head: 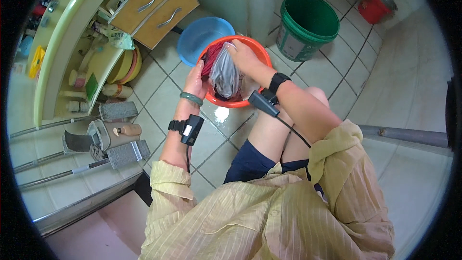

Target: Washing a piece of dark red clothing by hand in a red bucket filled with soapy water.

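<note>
In front of me an orange plastic basin [262, 48] stands on the tiled floor with wet cloths in it. A bunched grey cloth [224, 72] lies over a dark red cloth [212, 55]. My right hand [243, 57] grips the upper end of the grey cloth, its fingers curled over the top. At the basin's left side my left hand [196, 81] holds the edge of the dark red cloth; some of its fingers are hidden. Darker fabric shows low in the basin. A green bangle [191, 98] circles my left wrist.
A blue basin [195, 39] touches or nearly touches the orange one. Beyond stands a green bucket [306, 29], with a red pail [377, 3] farther right. Left are a drawer cabinet [155, 11], shelves with bottles, and mops [126, 153] on metal poles. Wet floor [221, 115] glints nearby.
</note>
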A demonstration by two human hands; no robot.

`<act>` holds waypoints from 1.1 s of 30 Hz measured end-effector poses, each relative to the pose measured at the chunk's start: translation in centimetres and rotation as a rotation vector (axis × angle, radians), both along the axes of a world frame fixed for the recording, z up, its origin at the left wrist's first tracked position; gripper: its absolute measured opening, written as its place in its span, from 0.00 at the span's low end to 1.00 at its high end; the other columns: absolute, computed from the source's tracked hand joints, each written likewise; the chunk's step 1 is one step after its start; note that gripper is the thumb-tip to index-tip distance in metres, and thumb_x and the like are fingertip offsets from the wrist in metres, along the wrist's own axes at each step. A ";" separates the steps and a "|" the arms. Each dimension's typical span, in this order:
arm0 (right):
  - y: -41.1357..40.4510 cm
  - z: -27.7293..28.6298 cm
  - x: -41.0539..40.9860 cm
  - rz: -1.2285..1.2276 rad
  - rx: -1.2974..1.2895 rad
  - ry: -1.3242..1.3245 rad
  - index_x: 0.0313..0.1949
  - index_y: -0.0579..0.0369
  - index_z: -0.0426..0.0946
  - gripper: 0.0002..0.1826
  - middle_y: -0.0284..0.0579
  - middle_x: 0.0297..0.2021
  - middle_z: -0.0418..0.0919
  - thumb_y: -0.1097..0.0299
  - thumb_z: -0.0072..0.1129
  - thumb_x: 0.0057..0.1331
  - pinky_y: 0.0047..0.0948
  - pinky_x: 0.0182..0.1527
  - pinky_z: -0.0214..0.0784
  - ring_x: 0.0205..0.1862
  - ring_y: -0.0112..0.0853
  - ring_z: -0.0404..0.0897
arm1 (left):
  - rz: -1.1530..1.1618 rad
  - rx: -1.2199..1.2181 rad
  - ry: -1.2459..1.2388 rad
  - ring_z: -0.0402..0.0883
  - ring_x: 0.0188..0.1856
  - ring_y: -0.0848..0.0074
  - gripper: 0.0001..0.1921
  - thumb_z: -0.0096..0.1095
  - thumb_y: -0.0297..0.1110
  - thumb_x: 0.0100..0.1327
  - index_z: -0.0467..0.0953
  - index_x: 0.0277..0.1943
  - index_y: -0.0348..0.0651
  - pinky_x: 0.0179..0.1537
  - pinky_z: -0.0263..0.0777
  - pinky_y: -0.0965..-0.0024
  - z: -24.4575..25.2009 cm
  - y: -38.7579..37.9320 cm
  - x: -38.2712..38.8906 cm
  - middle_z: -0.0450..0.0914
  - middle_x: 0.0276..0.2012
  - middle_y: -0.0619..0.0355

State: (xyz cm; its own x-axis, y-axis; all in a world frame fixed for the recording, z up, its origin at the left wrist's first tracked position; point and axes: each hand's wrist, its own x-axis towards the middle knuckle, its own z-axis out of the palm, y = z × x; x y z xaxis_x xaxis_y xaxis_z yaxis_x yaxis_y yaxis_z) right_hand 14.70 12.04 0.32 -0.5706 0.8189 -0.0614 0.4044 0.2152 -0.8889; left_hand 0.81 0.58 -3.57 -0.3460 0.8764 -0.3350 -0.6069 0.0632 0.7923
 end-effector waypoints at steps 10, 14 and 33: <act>0.7 6.3 -0.5 0.162 0.153 0.268 0.46 0.62 0.71 0.17 0.51 0.39 0.77 0.63 0.51 0.63 0.30 0.48 0.64 0.42 0.33 0.75 | 0.078 0.217 0.203 0.77 0.38 0.76 0.07 0.56 0.35 0.64 0.71 0.34 0.42 0.43 0.72 0.69 8.7 2.5 -1.6 0.78 0.34 0.59; 1.0 11.6 -0.9 0.201 0.299 0.439 0.50 0.60 0.68 0.26 0.55 0.43 0.76 0.62 0.63 0.54 0.30 0.48 0.67 0.43 0.40 0.76 | 0.042 0.265 0.377 0.77 0.35 0.77 0.05 0.57 0.32 0.63 0.70 0.36 0.42 0.37 0.73 0.73 15.5 4.0 -1.9 0.78 0.33 0.59; 1.9 19.2 0.0 0.228 0.284 0.501 0.43 0.63 0.74 0.20 0.46 0.31 0.79 0.64 0.57 0.52 0.29 0.36 0.69 0.33 0.29 0.76 | -0.069 0.140 0.837 0.71 0.52 0.69 0.40 0.70 0.29 0.47 0.54 0.62 0.39 0.53 0.66 0.69 -0.9 1.2 3.2 0.67 0.54 0.53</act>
